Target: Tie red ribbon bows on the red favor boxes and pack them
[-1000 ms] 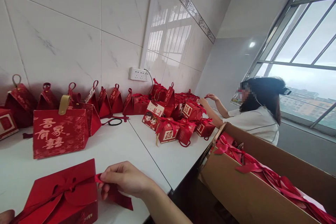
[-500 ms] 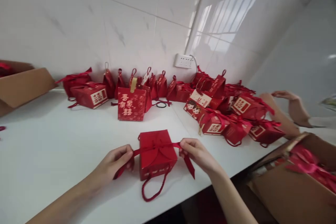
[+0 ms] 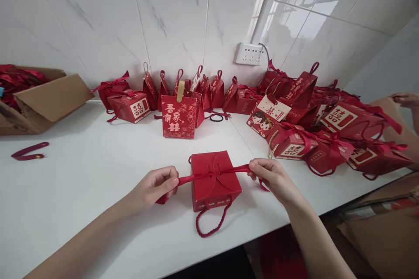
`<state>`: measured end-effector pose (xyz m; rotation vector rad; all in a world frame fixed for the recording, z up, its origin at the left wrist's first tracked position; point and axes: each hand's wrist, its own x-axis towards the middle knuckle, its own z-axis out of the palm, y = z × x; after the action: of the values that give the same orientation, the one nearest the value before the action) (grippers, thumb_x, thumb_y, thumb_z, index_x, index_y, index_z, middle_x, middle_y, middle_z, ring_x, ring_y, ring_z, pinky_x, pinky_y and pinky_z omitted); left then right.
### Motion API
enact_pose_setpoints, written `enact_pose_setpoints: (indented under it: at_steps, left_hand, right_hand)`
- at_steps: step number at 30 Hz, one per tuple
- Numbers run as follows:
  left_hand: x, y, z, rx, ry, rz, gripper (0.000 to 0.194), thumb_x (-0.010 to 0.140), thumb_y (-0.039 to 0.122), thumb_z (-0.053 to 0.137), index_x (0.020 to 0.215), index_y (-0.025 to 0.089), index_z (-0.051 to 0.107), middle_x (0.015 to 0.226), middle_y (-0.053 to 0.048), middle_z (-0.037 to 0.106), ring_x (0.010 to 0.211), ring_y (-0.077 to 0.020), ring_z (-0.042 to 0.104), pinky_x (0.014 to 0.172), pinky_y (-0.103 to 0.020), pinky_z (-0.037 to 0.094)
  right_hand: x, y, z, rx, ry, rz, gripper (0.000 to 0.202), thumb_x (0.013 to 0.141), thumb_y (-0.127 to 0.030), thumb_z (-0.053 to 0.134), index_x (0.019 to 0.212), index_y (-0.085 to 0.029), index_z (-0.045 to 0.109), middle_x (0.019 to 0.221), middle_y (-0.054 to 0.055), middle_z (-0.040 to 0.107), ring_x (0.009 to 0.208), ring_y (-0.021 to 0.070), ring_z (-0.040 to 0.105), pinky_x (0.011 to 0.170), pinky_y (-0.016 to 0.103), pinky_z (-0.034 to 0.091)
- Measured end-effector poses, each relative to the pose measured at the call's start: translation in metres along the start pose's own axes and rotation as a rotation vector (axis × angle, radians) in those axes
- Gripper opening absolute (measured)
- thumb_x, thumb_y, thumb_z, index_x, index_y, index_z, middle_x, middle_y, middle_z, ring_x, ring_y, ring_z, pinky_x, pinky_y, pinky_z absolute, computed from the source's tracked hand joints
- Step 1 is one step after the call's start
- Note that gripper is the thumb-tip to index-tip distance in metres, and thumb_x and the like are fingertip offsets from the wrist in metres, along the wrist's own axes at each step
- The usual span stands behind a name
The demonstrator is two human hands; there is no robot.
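Observation:
A small red box (image 3: 214,192) with curved flaps on top stands on the white table (image 3: 98,174). A red ribbon (image 3: 240,168) crosses its top and is stretched out to both sides. My left hand (image 3: 160,185) pinches one end of the ribbon left of the box. On the right, my right hand (image 3: 268,176) pinches the other end, with a loose tail hanging below it. A twisted dark red cord handle (image 3: 209,233) lies in a loop at the box's near side.
Behind stand a red bag-shaped box (image 3: 179,115) and a row of small peaked boxes. Many red boxes are piled at right, near another person's arm (image 3: 399,126). Cardboard boxes are at left (image 3: 55,96) and lower right (image 3: 382,239). A strap (image 3: 29,150) lies left.
The view has shifted, so the scene sits differently. Both hands still hold the ribbon, which is now pulled out straighter, and the two hands are slightly farther apart.

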<state>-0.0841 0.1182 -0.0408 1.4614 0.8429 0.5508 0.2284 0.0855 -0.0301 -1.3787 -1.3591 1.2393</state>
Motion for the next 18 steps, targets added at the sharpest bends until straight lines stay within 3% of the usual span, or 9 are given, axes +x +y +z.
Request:
enact_pose_setpoints:
  at_steps: [8, 13, 18]
  left_hand:
    - [-0.001, -0.001, -0.006, 0.068, -0.045, -0.018, 0.044, 0.083, 0.057, 0.049, 0.067, 0.018, 0.038, 0.06, 0.004, 0.04, 0.051, -0.0067, 0.032, 0.047, -0.021, 0.023]
    - [0.001, -0.001, -0.009, 0.065, -0.119, -0.027, 0.044, 0.082, 0.057, 0.05, 0.066, 0.018, 0.037, 0.059, 0.004, 0.04, 0.052, -0.0078, 0.033, 0.049, -0.022, 0.025]
    - [-0.001, 0.016, -0.004, 0.118, -0.181, -0.107, 0.037, 0.084, 0.053, 0.048, 0.072, 0.018, 0.044, 0.068, 0.0, 0.052, 0.057, -0.0102, 0.038, 0.053, -0.023, 0.03]
  right_hand:
    - [-0.002, -0.004, -0.003, -0.066, -0.031, 0.069, 0.044, 0.075, -0.056, 0.061, 0.058, -0.016, 0.055, 0.055, -0.003, 0.041, 0.049, 0.0077, 0.027, 0.047, 0.025, 0.017]
    - [0.0, 0.007, 0.0, -0.009, -0.156, 0.097, 0.044, 0.078, -0.056, 0.059, 0.06, -0.016, 0.053, 0.052, -0.005, 0.035, 0.048, 0.0078, 0.026, 0.047, 0.025, 0.015]
    - [-0.003, 0.007, -0.002, 0.01, -0.202, 0.061, 0.04, 0.081, -0.053, 0.058, 0.064, -0.016, 0.055, 0.06, -0.003, 0.043, 0.05, 0.0076, 0.027, 0.047, 0.025, 0.016]
